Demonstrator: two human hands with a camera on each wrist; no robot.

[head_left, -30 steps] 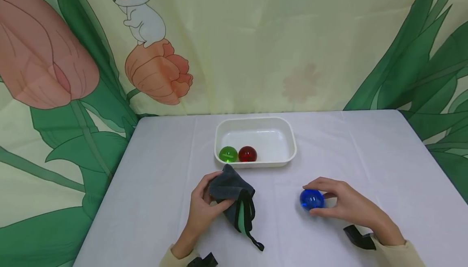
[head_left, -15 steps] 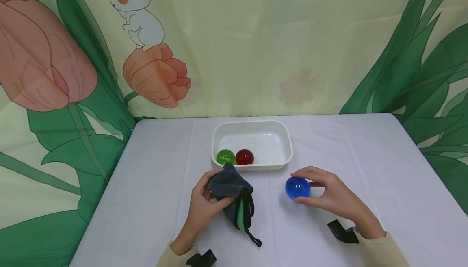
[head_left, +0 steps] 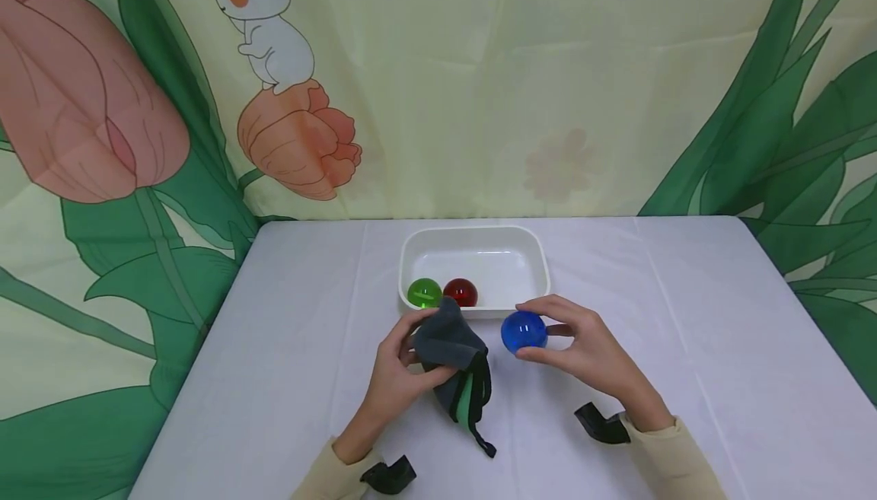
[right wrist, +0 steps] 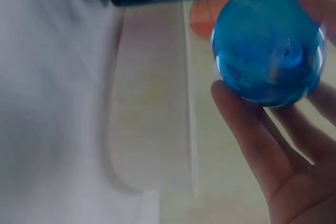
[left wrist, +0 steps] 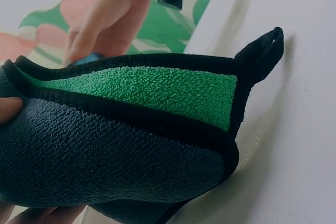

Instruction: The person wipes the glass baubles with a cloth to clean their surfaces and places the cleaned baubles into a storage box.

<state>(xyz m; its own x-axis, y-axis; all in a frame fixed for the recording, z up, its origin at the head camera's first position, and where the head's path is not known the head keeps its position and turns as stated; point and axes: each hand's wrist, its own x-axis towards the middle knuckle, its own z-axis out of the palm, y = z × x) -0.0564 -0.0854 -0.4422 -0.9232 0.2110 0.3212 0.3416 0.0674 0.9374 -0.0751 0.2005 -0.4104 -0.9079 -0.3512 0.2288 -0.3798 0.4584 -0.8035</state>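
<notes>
A clear blue ball is pinched between thumb and fingers of my right hand, held above the table just right of the cloth. My left hand grips a folded cloth, dark grey outside and green inside, with black edging and a hanging loop. In the left wrist view the cloth shows its green terry side between two dark folds. The right wrist view shows the blue ball held at the fingertips, with the dark cloth close beside it.
Beyond the hands stands a white tray on the white-covered table. In its near left part lie a green ball and a red ball. A printed curtain hangs behind the table's far edge.
My right hand has carried the blue ball leftward and slightly away from me, close to the cloth. The left hand keeps its grip on the cloth, shifting slightly right.
</notes>
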